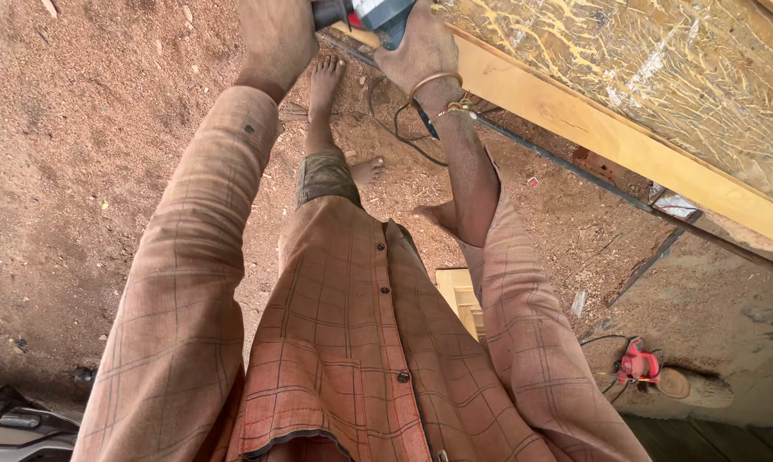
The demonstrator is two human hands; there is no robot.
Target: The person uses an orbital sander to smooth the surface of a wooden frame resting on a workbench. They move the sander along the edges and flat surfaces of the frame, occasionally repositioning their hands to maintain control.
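Both my arms, in checked reddish sleeves, reach forward to the top edge of the view. My right hand (419, 53), with thin bangles at the wrist, grips a blue-grey and red power tool (374, 15) that is mostly cut off by the frame. My left hand (275, 36) is closed against the tool's left side. The tool sits at the near corner of a pale wooden panel (592, 120) whose top is streaked with yellowish glue. A black cable (397, 130) hangs from the tool to the ground by my bare feet (325, 79).
The ground (87, 171) is covered in reddish sawdust. A red power sander (639, 364) lies at the lower right beside a short log (696, 389). A small pale wooden piece (458, 295) lies below my right arm. A dark object (10, 419) sits at the bottom left.
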